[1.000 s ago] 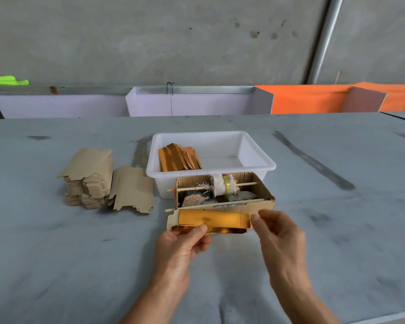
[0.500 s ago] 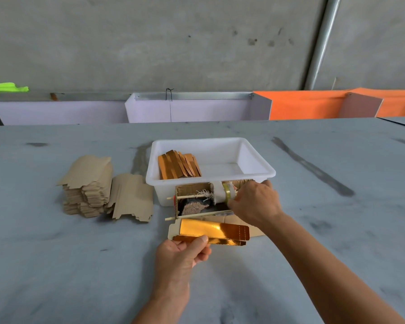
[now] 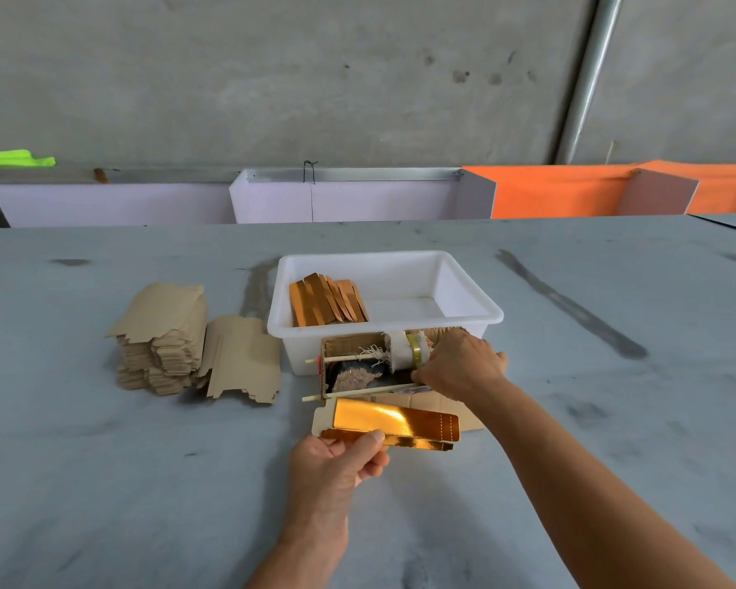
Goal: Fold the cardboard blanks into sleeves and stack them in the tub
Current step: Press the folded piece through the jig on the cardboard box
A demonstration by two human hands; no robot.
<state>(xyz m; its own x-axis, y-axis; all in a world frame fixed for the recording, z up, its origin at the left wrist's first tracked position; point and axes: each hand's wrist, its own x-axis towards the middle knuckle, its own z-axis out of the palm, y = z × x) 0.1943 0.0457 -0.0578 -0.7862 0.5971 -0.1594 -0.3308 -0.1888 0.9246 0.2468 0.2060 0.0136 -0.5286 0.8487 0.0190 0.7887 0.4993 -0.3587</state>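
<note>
My left hand (image 3: pixel 338 465) pinches the left end of a gold-faced cardboard blank (image 3: pixel 394 423), partly folded, just above the table. My right hand (image 3: pixel 459 365) reaches into a small open cardboard box (image 3: pixel 347 348) in front of the white tub (image 3: pixel 464 291); its fingertips are curled down by a white roll with a yellow band (image 3: pixel 404 352), and what they touch is hidden. Several folded sleeves (image 3: pixel 326 299) lean in the tub's left end. A stack of flat brown blanks (image 3: pixel 162 337) lies left of the tub, with looser blanks (image 3: pixel 243 359) beside it.
The small box also holds two thin wooden sticks (image 3: pixel 358 391) and scraps of rag. The grey table (image 3: pixel 103 461) ends at lilac and orange panels (image 3: pixel 358 197) before a concrete wall. A metal pipe (image 3: pixel 587 78) runs up at the right.
My right hand left the blank's right end and moved forward into the small cardboard box. My left hand kept its hold on the blank, which tilted a little.
</note>
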